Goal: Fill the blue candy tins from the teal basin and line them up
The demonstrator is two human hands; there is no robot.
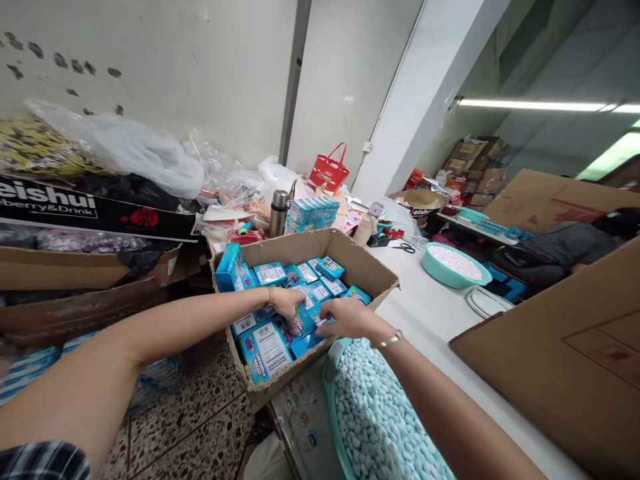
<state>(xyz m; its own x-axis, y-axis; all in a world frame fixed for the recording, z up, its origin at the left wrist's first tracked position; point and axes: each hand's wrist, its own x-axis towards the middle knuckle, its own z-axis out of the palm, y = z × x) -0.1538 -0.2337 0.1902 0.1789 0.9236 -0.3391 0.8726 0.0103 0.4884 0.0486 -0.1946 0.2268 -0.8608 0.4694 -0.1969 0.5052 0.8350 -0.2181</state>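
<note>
An open cardboard carton (357,257) holds many small bright blue candy boxes (270,350), some lying flat and some on edge. My left hand (285,305) reaches into it, its fingers closed on a blue candy box (303,321) near the middle. On the other side, my right hand (347,318) has curled fingers at a neighbouring blue box; its fingertips are partly hidden. Below my right forearm, a turquoise basin (330,383) is full of pale blue, pebble-like candies (373,407).
Behind the carton stand a steel thermos (279,213), a stack of blue boxes (313,213) and a red bag (329,172). Scissors (403,247) and a basin of pink candies (455,263) are on the white table. A large cardboard flap (565,353) rises at right, near another person.
</note>
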